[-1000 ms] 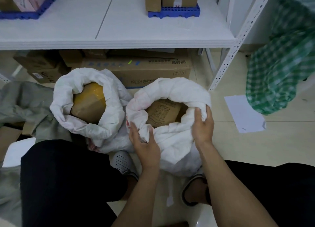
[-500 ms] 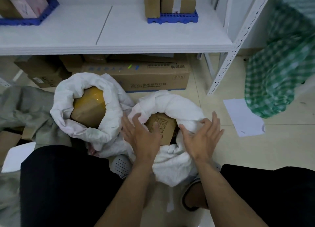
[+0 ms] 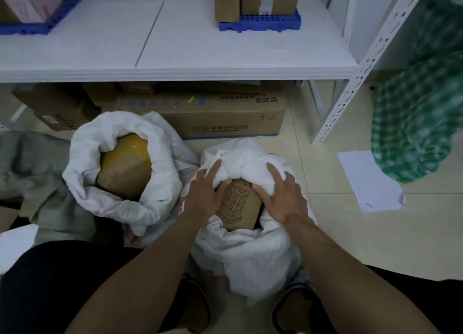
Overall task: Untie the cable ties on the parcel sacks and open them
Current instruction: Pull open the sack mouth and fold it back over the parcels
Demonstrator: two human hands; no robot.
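Pale floor tiles (image 3: pixel 338 246) run under a white shelf (image 3: pixel 175 68) at the far side, with brown cartons (image 3: pixel 200 115) stored beneath it. Two white sacks stand on the floor in front of a crouching person. The left sack (image 3: pixel 82 158) is open, its rim rolled down around a parcel wrapped in yellow tape (image 3: pixel 125 168). The right sack (image 3: pixel 250 258) sits near, between the person's feet, just beside the left one. Its mouth is open too, showing a brown box (image 3: pixel 238 206) printed with a line drawing.

Both hands rest on the far rim of the right sack, one on each side of the box. The left hand (image 3: pixel 205 191) lies with fingers spread and nearly straight on the bunched cloth, thumb against the box edge. The right hand (image 3: pixel 283 193) lies likewise, fingers extended over the folded rim, pressing rather than gripping.

A green checked bag (image 3: pixel 413 133) stands at the right, with a white paper sheet (image 3: pixel 368 180) on the floor near it. Grey cloth (image 3: pixel 30 163) lies at the left.
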